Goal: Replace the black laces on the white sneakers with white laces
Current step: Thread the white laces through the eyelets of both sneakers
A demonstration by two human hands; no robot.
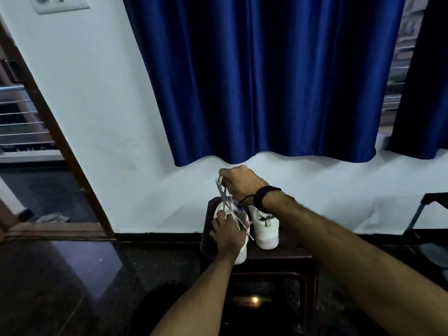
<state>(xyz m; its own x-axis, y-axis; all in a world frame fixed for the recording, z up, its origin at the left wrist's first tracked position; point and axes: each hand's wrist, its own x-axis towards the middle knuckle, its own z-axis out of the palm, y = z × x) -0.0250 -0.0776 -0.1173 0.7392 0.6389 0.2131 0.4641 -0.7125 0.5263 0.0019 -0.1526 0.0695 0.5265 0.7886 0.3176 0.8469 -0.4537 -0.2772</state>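
White flat laces [226, 200] rise taut from the left white sneaker [240, 253], which stands near the left edge of a dark brown stool [278, 253] with the right white sneaker [265, 229] just beside it. The right hand [238, 183] is raised above the shoes, its grip curled tight round the upper ends of the laces. The left hand [229, 232] presses down on the left sneaker, its grip bent over the tongue area; whether it pinches a lace there I cannot tell. Something dark shows in the right sneaker's opening, possibly a black lace, so that shoe looks not yet done. The risks, as I judge them: an uneven pull could leave one lace end short, or draw an end out of its eyelet. A hard upward tug could also tip the shoe off the stool if the left hand eases.
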